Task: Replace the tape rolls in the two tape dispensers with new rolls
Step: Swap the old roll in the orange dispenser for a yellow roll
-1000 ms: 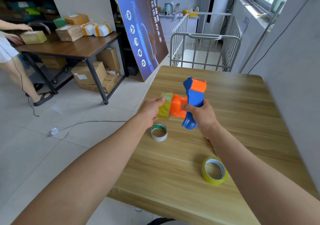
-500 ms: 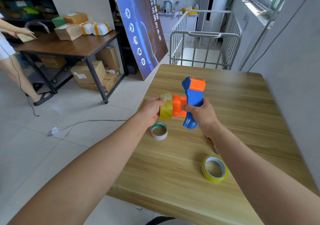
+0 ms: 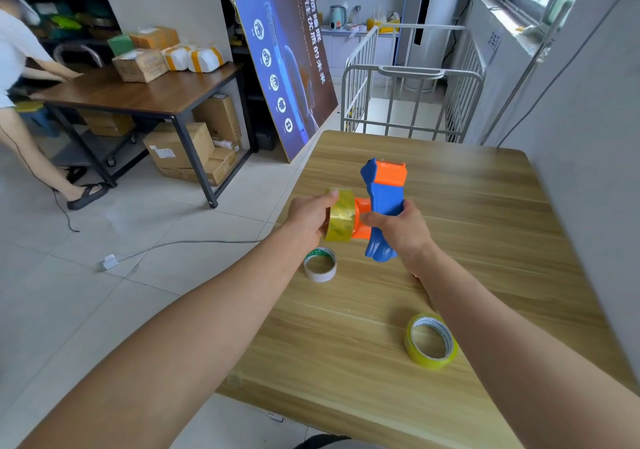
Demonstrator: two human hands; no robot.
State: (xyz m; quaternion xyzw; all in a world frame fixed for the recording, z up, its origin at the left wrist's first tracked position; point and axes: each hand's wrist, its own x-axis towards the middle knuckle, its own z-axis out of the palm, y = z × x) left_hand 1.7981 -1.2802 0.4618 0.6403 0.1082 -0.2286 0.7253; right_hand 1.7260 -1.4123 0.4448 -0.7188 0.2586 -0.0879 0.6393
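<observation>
My right hand (image 3: 401, 229) grips the handle of a blue and orange tape dispenser (image 3: 382, 203), held upright above the wooden table (image 3: 485, 241). My left hand (image 3: 308, 218) holds a yellowish clear tape roll (image 3: 339, 220) pressed against the dispenser's orange hub (image 3: 362, 222) on its left side. A nearly empty white roll core (image 3: 320, 264) lies flat on the table below my left hand. A yellow tape roll (image 3: 431, 341) lies near the table's front, beside my right forearm. Only one dispenser shows.
A grey wall (image 3: 588, 171) borders the table on the right. A metal cart (image 3: 412, 81) stands behind the table and a blue poster board (image 3: 284, 61) leans at its back left. Another person stands at a second table (image 3: 138, 92) with boxes.
My left hand has pushed the yellowish roll closer onto the orange hub, and more of the roll's side shows. The dispenser has barely moved. The person at the far table shifted their hands.
</observation>
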